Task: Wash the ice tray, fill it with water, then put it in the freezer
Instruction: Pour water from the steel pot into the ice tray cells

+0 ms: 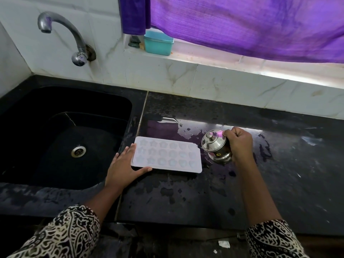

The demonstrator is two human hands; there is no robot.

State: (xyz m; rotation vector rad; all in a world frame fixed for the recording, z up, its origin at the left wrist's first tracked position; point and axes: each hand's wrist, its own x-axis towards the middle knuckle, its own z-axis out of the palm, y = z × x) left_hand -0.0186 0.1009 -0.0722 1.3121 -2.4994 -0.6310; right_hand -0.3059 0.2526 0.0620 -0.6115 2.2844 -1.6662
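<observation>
Ice tray (167, 155): one, pale white, lying flat on the countertop just right of the sink, long side towards the person. It has three rows of shaped moulds, about six to a row, stars and hearts among them.
Sleeves: two, black-and-white patterned, left (63, 235) and right (273, 239), at the bottom edge.
Left hand (124, 164): flat, fingers straight against the tray's left short edge, thumb laid along its near long edge. It grips nothing.
Right hand (240, 144): fingers curled round a steel pot.
Steel pot (216, 148): one, small, shiny, lidded with a knob, tilted towards the tray's right end and just beside it. I cannot tell whether its base touches the counter.
Writing: a small round dark-and-gold sticker on the pot, too small to read.
Countertop (186, 198): black polished stone, scuffed, with pale marks, wet patches and droplets. A seam runs front to back beside the sink.
Puddle (189, 131): one spread of water behind the tray and pot, reflecting purple.
Sink (65, 101): one, black, set in the counter on the left, with one metal drain (78, 151).
Tap (61, 32): one, curved metal, fixed to the wall above the sink.
Wall (167, 77): white marble-look tiles.
Sill (204, 54): pale ledge holding one teal box (158, 43) with a small dark thing beside it.
Curtain (242, 25): one, purple, hanging over the sill.
</observation>
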